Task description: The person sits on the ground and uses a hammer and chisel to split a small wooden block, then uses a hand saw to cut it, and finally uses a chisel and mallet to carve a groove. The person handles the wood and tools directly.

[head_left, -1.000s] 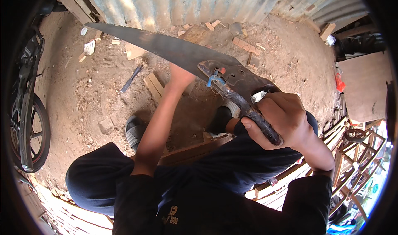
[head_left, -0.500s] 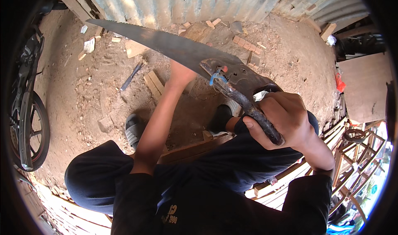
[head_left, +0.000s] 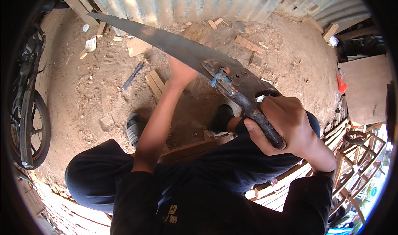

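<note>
A long handsaw (head_left: 166, 43) with a dark blade crosses the upper middle, tip toward the upper left, teeth along its far edge. Its worn, dark handle has blue binding (head_left: 217, 77) and a small red piece near the blade. My right hand (head_left: 286, 121) is closed around the handle, thumb along its near side. My left hand (head_left: 180, 71) is raised at the blade's near edge; its fingers are hidden behind the blade, so I cannot tell whether it grips anything. My feet in grey-striped slides are below, between dark-trousered knees.
Wood offcuts (head_left: 154, 83) and a dark narrow tool (head_left: 132, 75) lie on the dirt floor. A motorbike (head_left: 29, 127) stands left, corrugated sheeting (head_left: 199, 3) at the far side, a board (head_left: 365, 88) right. Wooden frames (head_left: 360, 160) and a red plastic scrap (head_left: 342, 83) are also right.
The saw's tip has risen a little toward the far wall, while my right hand on the handle has shifted slightly right and downward. My left hand has barely moved.
</note>
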Demonstrator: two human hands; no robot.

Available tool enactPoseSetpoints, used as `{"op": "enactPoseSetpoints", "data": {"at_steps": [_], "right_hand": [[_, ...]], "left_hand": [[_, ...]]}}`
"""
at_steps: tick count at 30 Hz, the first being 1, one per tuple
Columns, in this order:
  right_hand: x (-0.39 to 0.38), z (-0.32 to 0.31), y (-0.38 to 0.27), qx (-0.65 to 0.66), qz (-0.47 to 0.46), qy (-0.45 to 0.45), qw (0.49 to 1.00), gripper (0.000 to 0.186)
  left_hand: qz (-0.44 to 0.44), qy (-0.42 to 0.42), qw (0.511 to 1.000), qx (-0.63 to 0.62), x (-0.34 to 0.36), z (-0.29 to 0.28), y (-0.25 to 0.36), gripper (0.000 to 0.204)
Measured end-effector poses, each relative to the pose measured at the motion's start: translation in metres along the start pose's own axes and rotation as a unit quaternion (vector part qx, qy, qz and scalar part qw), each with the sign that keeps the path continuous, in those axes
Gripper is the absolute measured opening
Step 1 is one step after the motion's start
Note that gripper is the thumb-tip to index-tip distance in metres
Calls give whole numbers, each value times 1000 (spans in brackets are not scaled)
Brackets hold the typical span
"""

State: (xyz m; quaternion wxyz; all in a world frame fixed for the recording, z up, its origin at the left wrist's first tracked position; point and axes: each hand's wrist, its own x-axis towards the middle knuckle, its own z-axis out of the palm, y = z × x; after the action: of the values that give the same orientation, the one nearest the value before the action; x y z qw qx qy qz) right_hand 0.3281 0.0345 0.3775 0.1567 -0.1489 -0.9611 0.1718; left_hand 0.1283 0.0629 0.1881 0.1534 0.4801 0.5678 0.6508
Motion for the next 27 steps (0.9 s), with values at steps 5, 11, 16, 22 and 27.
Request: {"op": "enactPoseSetpoints", "data": {"at_steps": [5,11,16,22,27], "right_hand": [[-15,-15,9,-57,74,9,996,24],[-34,-33,59,-162,223,173,946,27],[-32,-36,39,-96,148,154,972,25],[-11,-21,27,-55,-86,91,991,21],[-1,-13,26,-36,-96,44,994,21]], "left_hand": [[-24,82,995,-53,21,-40,-12,20],[-90,157,977,-109,29,-85,-36,26],[-109,85,984,-108,15,-51,-3,29],[-13,31,998,-57,11,-31,3,28],[-5,-4,999,39,0,-28,-15,30]]}}
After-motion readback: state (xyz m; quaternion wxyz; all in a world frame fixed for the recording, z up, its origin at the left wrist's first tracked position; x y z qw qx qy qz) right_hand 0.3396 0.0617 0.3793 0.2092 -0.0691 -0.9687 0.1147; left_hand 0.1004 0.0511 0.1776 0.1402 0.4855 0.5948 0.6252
